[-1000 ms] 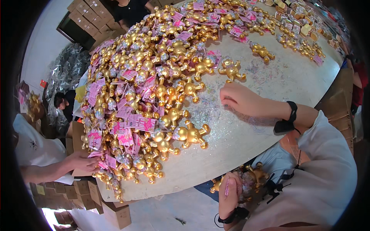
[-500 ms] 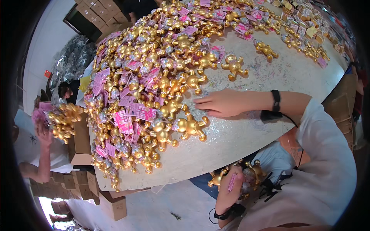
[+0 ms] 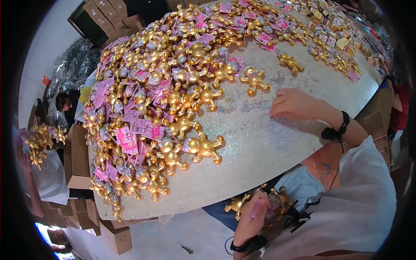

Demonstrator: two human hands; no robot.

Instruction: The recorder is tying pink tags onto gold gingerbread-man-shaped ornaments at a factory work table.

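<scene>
Right hand [image 3: 297, 104] flat on pale glittery tabletop [image 3: 260, 147], fingers loosely spread, gripping nothing. Nearest gold plastic bear-shaped figure [image 3: 254, 80] lies just beyond its fingertips, up-left. Left hand [image 3: 251, 212], below tabletop edge, closed on gold figures with pink tag [image 3: 255, 208].

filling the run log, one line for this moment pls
left hand: holds gold figures below table edge | right hand: flat on table, empty

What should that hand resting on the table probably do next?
Probably reach forward to the lone gold figure: the right hand lies empty on the table, while the left hand already holds gold figures in the lap.
</scene>
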